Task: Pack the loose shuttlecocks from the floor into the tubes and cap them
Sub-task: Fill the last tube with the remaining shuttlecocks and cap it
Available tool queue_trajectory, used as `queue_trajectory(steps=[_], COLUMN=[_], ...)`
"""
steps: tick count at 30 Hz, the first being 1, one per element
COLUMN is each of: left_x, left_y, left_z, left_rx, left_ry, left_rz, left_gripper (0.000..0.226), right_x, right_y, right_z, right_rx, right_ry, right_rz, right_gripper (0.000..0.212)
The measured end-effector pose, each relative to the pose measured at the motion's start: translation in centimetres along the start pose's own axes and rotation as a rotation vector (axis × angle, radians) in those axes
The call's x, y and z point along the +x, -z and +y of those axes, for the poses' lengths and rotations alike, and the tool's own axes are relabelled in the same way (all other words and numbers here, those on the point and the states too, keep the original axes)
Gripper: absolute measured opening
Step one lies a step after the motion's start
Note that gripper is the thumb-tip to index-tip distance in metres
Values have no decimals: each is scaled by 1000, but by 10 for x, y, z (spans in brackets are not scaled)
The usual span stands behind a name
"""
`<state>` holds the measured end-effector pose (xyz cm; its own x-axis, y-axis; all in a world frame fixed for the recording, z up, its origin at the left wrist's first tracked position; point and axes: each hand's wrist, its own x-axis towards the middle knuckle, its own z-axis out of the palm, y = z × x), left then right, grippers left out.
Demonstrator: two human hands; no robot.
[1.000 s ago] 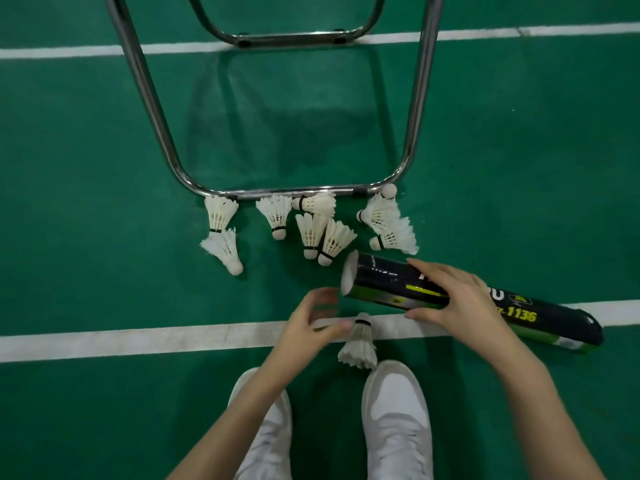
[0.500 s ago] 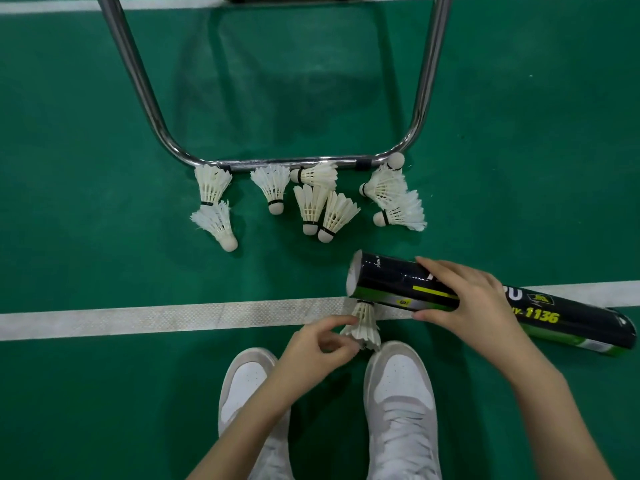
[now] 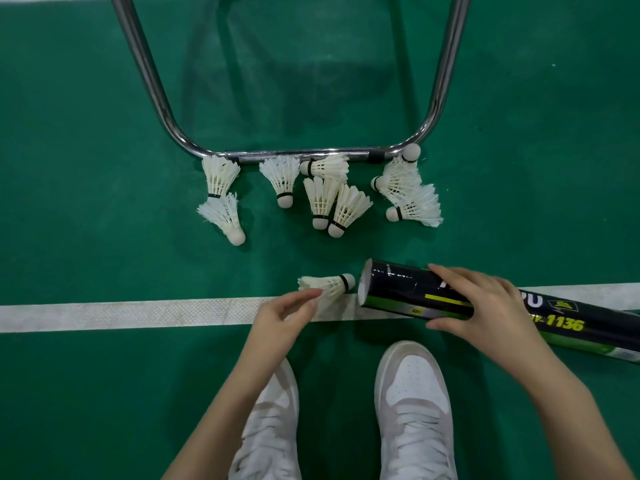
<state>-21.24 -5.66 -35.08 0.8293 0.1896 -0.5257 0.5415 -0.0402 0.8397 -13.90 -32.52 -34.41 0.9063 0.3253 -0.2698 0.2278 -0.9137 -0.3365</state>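
— One shuttlecock (image 3: 329, 285) at a time, is that how you load it?

— Yes. I pinch it by the feather skirt with my left hand (image 3: 284, 315), fingertips closed on the feathers, and my right hand (image 3: 481, 304) is curled over the tube (image 3: 415, 294) near its open mouth to keep it from rolling.

— Which way is the shuttle pointing?

— Cork toward the tube, feathers back toward my left hand. Its long axis lies nearly flat, running left to right, roughly in line with the tube (which itself slants down to the right across the white line (image 3: 138, 315)). The cork sits just beside the mouth, not yet inside.

— So what makes this step go well?

— I reckon it's keeping the two axes matched, so the cork enters centred and the feathers fold in evenly instead of catching on the rim. A light pinch, too; squeezing would likely crush the skirt.

— And the rest?

— Nine or so loose shuttlecocks (image 3: 322, 199) lie on the floor (image 3: 86, 168) by the metal frame (image 3: 298, 154), well beyond the tube. I can't see a cap anywhere.
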Motion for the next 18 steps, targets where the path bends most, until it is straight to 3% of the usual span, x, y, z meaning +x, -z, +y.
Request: queue_trajectory(steps=[9, 18], left_x=[-5, -11], left_y=[26, 13], left_z=[16, 21], left_rx=[20, -67], left_ry=[-9, 11], left_rz=[65, -26], left_gripper=[17, 17], right_x=[0, -1], right_y=[-12, -16], right_z=[-4, -16], right_rx=[-48, -51], right_ry=[-3, 35], right_rz=[-76, -81], right_gripper=[81, 81])
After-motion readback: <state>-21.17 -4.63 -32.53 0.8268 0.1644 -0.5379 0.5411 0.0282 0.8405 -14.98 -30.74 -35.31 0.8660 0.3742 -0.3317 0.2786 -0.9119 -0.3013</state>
